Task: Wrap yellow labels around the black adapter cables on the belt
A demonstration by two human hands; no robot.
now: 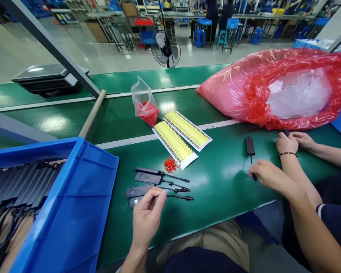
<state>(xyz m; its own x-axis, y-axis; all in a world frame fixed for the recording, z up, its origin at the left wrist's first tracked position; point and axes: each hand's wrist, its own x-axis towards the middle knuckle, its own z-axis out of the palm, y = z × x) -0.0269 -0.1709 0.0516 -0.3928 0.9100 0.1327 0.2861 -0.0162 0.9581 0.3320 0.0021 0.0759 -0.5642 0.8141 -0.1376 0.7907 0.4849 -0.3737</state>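
My left hand (147, 216) is closed in a pinch of thumb and forefinger, above the near end of a row of dark grey devices (147, 178) with short cables. Whatever is between its fingertips is too small or hidden to make out. Out to the right, my right hand (268, 174) has its fingers closed around the cable of a black cabled device (249, 146), whose body points away from me. The cable's black end shows below the fingers. Behind the row lies a small pile of red rings (170, 164), touching a yellow label sheet (174, 142).
A second label sheet (187, 131) and a clear bag of red pieces (147, 112) lie farther back. A blue bin (74, 212) of devices stands left. At right are a big red plastic bag (230, 89) and a co-worker's hands (287, 143) holding something dark.
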